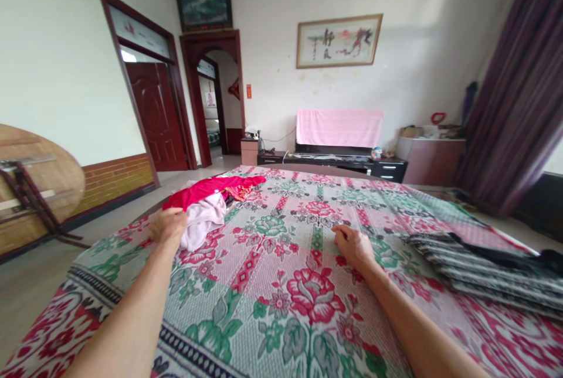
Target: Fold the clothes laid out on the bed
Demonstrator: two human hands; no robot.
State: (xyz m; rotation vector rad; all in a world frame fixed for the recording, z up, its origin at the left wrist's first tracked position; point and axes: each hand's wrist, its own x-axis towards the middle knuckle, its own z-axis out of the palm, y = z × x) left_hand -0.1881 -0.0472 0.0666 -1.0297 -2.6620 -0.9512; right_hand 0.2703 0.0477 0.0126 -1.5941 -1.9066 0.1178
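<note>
Left hand (169,223): touching red garment (200,191), two o'clock; cannot tell grip
Right hand (355,245): curled, striped cloth (475,272) three o'clock; cannot tell grip

At the frame's far left I see a round folding table (59,161), then a dark red door (153,117). A framed picture (328,53) hangs at upper centre, a pink cloth (338,126) drapes below it, and a purple curtain (501,96) falls at upper right.

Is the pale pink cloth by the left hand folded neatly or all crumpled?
Crumpled: the pale pink cloth beside the left hand lies in a loose heap, with wrinkles and uneven edges.
</note>
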